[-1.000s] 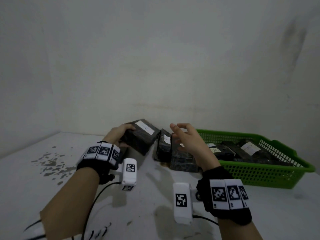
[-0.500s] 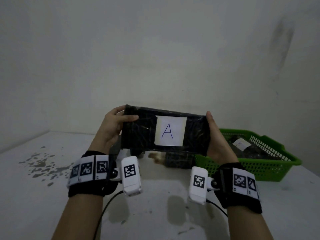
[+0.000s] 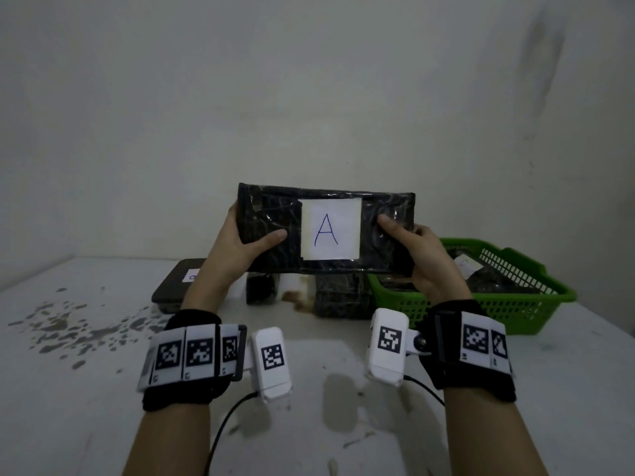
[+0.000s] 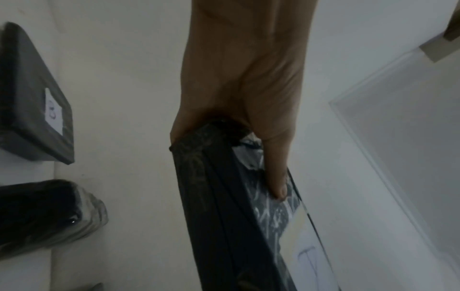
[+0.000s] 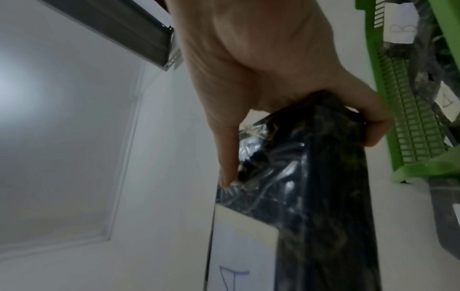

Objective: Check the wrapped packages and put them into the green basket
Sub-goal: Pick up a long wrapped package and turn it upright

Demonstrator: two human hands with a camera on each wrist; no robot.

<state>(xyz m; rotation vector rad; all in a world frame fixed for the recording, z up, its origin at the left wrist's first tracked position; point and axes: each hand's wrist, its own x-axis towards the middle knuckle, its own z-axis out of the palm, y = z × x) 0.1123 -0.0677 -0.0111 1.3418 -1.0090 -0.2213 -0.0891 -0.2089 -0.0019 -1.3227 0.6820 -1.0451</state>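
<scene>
I hold a black wrapped package (image 3: 271, 214) upright in front of me, its white label marked "A" (image 3: 330, 229) facing me. My left hand (image 3: 240, 240) grips its left end, thumb on the front face; my right hand (image 3: 412, 249) grips its right end the same way. The left wrist view shows the package (image 4: 224, 206) edge-on under my left hand (image 4: 244, 110); the right wrist view shows the package (image 5: 311, 187) under my right hand (image 5: 261, 84). The green basket (image 3: 522, 304) stands at the right and holds several wrapped packages (image 3: 494, 280).
Below the held package, more black packages stand on the white table (image 3: 103, 389): a flat one with a white label (image 3: 175, 286) at the left and two upright ones (image 3: 338, 298) beside the basket. Dark stains mark the table's left side. A wall stands close behind.
My left hand lifted the package off the table, my right hand took its other end, and both raised it and turned its label towards me. My thumbs now lie on its front face.
</scene>
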